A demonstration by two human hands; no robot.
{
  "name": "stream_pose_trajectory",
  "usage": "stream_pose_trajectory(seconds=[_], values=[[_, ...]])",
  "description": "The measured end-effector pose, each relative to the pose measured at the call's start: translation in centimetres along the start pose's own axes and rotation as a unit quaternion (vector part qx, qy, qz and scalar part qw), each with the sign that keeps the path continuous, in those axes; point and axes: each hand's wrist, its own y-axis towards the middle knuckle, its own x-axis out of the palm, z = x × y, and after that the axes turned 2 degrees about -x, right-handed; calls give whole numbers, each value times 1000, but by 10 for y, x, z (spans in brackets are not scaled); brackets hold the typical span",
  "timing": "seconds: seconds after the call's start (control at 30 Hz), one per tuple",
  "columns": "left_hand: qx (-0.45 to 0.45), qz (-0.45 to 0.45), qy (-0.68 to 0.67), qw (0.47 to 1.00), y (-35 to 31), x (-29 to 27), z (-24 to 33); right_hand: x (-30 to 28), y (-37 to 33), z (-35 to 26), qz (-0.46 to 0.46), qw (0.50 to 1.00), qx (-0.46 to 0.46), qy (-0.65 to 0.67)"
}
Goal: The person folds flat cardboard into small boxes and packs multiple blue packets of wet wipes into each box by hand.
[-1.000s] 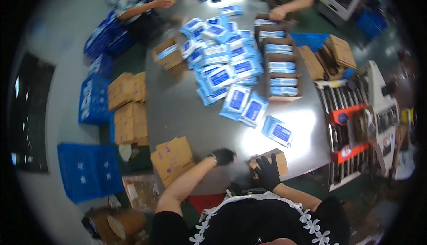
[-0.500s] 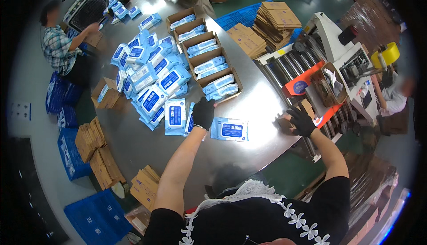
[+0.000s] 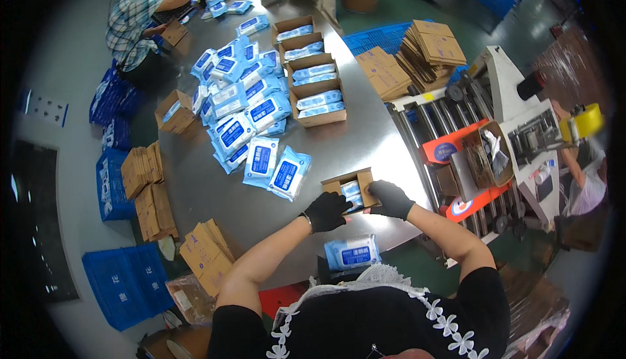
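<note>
A small open brown carton (image 3: 330, 185) stands near the table's front right edge, with two blue-and-white packs of wipes (image 3: 351, 187) in it. My left hand (image 3: 329, 211), in a black glove, grips its near left side. At its right end my right hand (image 3: 391, 200), also gloved in black, is closed on the cardboard. Just in front of me another wipes pack (image 3: 353, 253) lies at the table edge. Beyond my left hand, a loose wipes pack (image 3: 289, 173) lies at the near end of a big heap of wipes packs (image 3: 241, 101).
A row of open cartons (image 3: 323, 119) with packs inside stands beyond my hands. To the right is a roller conveyor machine (image 3: 427, 121) with yellow tape (image 3: 582, 124). Flat cardboard (image 3: 438, 44) is stacked behind. A co-worker (image 3: 130, 26) is at the far left.
The nearest carton has left the row and now sits in front of me between both hands. My right hand has come in from the conveyor side. The view has shifted.
</note>
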Motion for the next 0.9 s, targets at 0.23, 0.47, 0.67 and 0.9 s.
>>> stream_pose_trajectory(seconds=[0.23,0.47,0.67,0.9], values=[[-333,453,-193,804,-2,119,-47,2,48,-37,111,983,9,-144],[-140,179,-243,943,27,128,-44,70,47,-37,248,946,41,-205],[-346,450,256,782,84,-58,-121,21,-56,17,192,940,118,-256],[-221,265,235,909,99,-64,-160,-47,-114,86,116,960,67,-245]])
